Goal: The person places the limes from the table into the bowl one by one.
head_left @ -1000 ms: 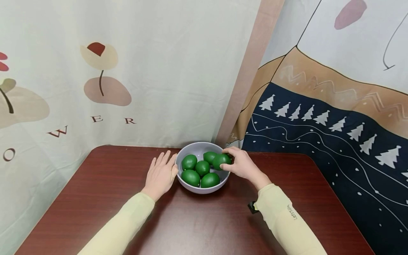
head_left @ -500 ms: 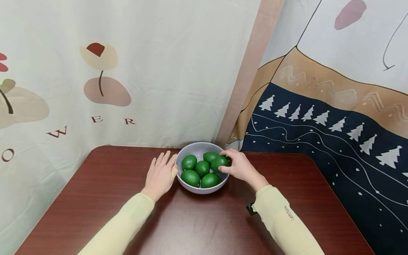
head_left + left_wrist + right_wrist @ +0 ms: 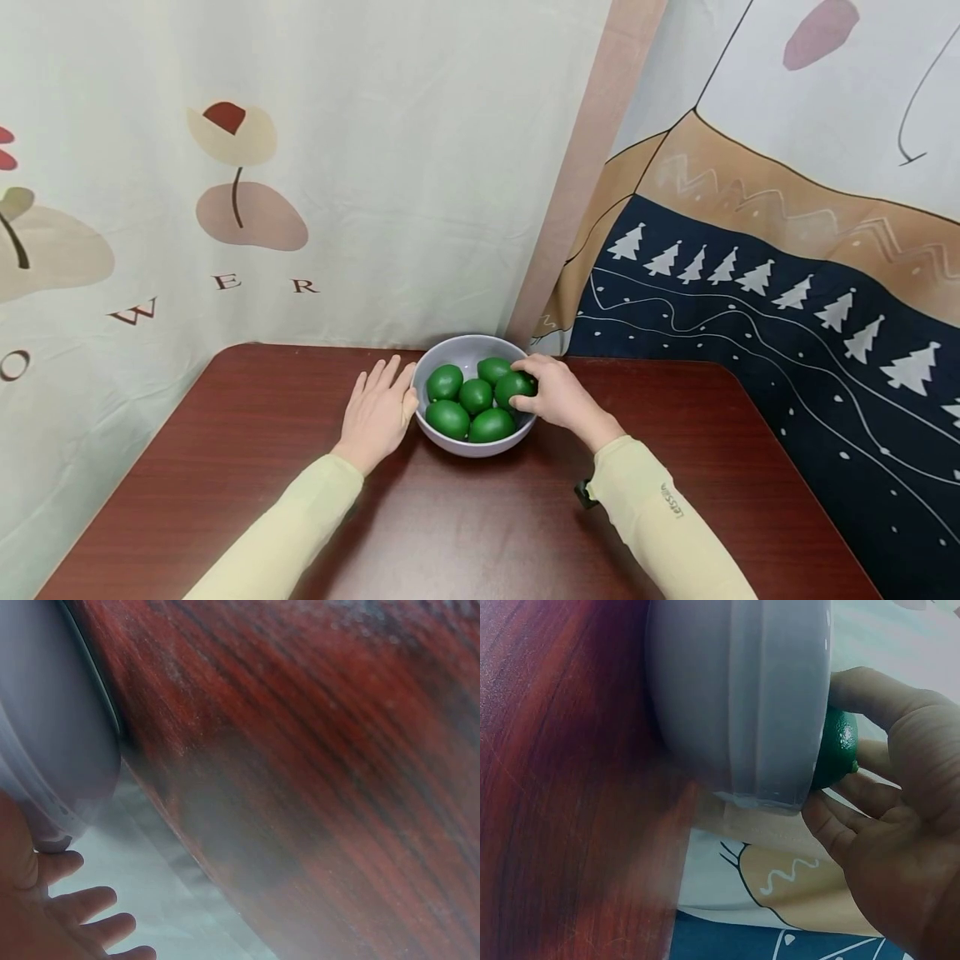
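A grey-lavender bowl (image 3: pixel 474 448) holds several green limes (image 3: pixel 447 419) near the table's back edge. My right hand (image 3: pixel 561 393) reaches over the bowl's right rim and grips one lime (image 3: pixel 513 388) between thumb and fingers. The right wrist view shows this lime (image 3: pixel 838 748) low behind the bowl's rim, partly hidden by the bowl (image 3: pixel 742 690). Against the bowl's left side rests my left hand (image 3: pixel 377 410), its fingers straight and spread. In the left wrist view, that hand's thumb side lies by the bowl wall (image 3: pixel 56 697).
The reddish-brown wooden table (image 3: pixel 465 525) extends toward me and to both sides of the bowl. A pale printed curtain (image 3: pixel 390 167) hangs directly behind its back edge. Another cloth with navy and tree patterns (image 3: pixel 720 317) hangs along the right.
My right hand has shifted slightly left and down, bringing the gripped lime further into the bowl among the others. The left hand has stayed in place.
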`<state>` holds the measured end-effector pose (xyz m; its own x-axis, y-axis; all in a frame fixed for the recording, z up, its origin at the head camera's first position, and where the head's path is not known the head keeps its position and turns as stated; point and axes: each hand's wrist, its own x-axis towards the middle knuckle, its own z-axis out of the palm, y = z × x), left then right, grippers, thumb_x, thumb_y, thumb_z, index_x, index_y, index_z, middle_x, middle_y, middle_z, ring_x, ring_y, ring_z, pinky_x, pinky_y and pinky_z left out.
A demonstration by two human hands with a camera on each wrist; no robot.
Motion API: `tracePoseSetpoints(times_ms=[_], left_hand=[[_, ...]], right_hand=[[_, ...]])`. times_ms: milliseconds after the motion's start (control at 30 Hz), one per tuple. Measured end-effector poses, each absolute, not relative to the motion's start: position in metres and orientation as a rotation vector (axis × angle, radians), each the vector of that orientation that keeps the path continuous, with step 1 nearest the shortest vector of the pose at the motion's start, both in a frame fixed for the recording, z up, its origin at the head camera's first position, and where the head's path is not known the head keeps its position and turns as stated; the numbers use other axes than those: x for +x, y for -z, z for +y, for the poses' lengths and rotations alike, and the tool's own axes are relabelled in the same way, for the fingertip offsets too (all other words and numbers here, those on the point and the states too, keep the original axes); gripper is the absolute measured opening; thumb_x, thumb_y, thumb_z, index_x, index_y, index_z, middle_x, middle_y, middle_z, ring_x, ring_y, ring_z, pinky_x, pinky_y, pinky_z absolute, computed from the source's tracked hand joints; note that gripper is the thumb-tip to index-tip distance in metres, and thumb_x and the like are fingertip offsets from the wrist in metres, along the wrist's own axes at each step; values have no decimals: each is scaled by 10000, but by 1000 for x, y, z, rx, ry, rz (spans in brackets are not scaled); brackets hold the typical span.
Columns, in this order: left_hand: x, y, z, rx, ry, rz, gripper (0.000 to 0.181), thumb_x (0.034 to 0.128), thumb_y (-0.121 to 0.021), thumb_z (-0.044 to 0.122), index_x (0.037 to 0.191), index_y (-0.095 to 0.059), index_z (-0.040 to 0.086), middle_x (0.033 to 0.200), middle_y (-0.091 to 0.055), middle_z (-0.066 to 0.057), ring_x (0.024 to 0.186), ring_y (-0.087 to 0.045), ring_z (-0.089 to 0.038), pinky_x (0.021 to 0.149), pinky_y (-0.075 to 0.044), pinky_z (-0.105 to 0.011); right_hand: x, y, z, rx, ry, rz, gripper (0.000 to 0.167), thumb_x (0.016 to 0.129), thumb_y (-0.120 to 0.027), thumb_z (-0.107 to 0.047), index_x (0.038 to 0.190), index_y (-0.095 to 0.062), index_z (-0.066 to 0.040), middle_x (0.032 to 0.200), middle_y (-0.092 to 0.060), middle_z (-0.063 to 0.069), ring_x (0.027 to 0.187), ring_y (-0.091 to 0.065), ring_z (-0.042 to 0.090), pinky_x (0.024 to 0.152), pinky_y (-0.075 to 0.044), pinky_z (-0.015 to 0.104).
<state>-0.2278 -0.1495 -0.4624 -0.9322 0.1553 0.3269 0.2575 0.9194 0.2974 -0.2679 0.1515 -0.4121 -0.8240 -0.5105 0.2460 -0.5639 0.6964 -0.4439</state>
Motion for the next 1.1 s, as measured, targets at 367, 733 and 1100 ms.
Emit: tracePoseSetpoints(times_ms=[367, 733, 1100], left_hand=[[-229, 463, -150, -303, 491, -2788, 492, 1055, -444, 261, 1495, -538, 63, 1578, -441, -238, 1476, -369, -465, 1199, -270, -640], [-229, 463, -150, -299, 494, -2795, 496, 1060, -433, 260, 1502, -529, 58, 1583, -434, -237, 1484, -355, -465, 1201, -266, -638], [-229, 463, -150, -291, 493, -2799, 498, 1062, -436, 266, 1508, -524, 63, 1591, -425, -232, 1491, -346, -461, 1206, -258, -635]], right_hand=[[-265, 413, 144, 871, -644, -2862, 481, 836, -839, -170, 1262, -697, 2, 1259, -680, 154, 1192, -613, 308, 1015, -522, 462], [-265, 417, 139, 890, -562, -2869, 476, 828, -858, -149, 1251, -703, 6, 1248, -688, 145, 1211, -594, 312, 1045, -505, 460], [-263, 419, 139, 925, -548, -2850, 424, 845, -848, -137, 1228, -716, -10, 1216, -690, 127, 1175, -594, 307, 1037, -512, 457]])
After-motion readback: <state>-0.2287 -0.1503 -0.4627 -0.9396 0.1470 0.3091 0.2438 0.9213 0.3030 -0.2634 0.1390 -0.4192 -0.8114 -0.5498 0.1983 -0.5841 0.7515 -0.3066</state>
